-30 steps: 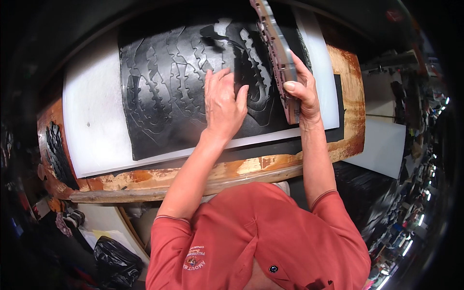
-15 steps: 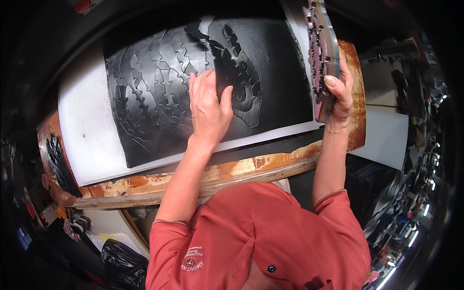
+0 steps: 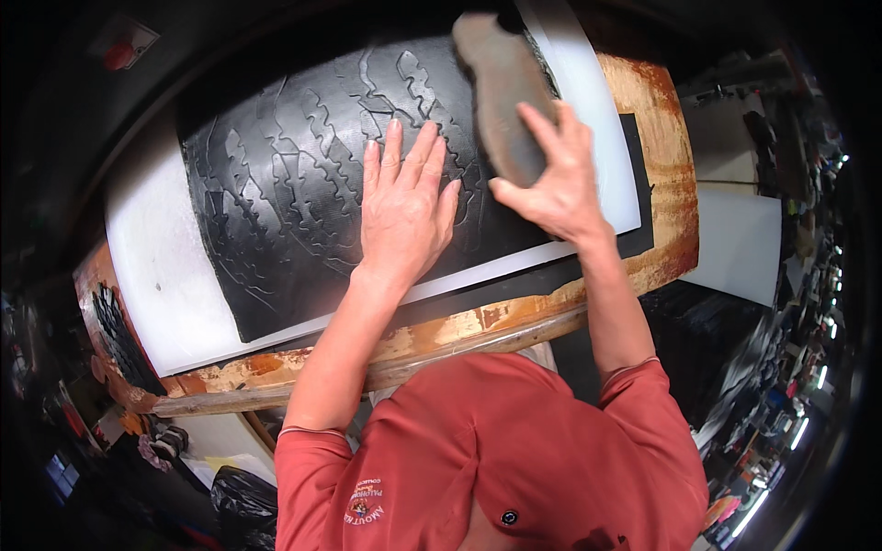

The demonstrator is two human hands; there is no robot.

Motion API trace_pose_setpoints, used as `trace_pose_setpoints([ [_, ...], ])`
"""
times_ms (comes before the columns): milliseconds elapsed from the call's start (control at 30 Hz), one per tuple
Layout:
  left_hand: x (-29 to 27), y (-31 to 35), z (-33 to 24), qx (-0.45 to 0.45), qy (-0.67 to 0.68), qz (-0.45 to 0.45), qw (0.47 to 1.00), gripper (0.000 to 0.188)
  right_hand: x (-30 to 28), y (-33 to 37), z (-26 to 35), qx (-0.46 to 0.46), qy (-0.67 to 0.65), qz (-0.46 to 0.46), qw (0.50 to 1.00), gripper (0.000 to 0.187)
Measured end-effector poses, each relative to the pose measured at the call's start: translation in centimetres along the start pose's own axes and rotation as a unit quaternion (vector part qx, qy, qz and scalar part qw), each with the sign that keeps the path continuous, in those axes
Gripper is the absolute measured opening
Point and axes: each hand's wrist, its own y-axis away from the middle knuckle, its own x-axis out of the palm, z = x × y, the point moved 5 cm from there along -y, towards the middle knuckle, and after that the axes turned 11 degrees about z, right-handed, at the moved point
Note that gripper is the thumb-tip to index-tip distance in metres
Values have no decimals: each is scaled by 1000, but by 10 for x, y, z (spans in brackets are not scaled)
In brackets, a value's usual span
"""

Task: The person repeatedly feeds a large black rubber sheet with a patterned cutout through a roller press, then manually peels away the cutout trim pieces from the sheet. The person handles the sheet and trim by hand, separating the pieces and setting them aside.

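A black sheet of leather or rubber [image 3: 276,266], marked with sole-shaped cut outlines, lies on a white board [image 3: 152,248]. My left hand [image 3: 401,197] rests palm down on it, fingers stretched, over the cut lines. To its right, a shoe-sole-shaped cutting die [image 3: 508,106] lies over the sheet's right part, flat back upward and slightly blurred. My right hand [image 3: 560,179] holds its near end and right side, thumb at the near left edge and fingers spread along the right. The die's underside is hidden.
A worn wooden table edge [image 3: 478,326] runs along the front. Black cut scraps [image 3: 115,326] lie at the far left. A red button [image 3: 119,57] sits at the upper left. A white sheet [image 3: 735,243] is at the right. A black plastic bag [image 3: 241,496] lies below.
My right hand has brought the die from upright at the right down flat over the sheet. My left hand has flattened onto the sheet, and a lifted dark flap there no longer shows.
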Motion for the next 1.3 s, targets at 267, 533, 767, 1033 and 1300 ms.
trace_pose_setpoints([
  [267, 0, 0, 0, 2, 6, -3, 1000, 52, 2, 1, 4, -38, -12, -33, 999, 82],
  [533, 0, 0, 0, 29, -12, 3, 999, 61, 3, 8, 1, -31, -37, -43, 998, 85],
  [767, -5, 0, -1, 28, -16, 31, 999, 59, 10, 60, -10, -7, -156, -125, 980, 83],
  [1033, -13, 7, -4, 46, 60, -17, 997, 46, 16, 67, -13, -36, -157, -178, 971, 75],
  [1300, -41, 122, -11, 59, 249, -34, 966, 25, 18, 67, -14, -13, -141, -176, 974, 72],
])
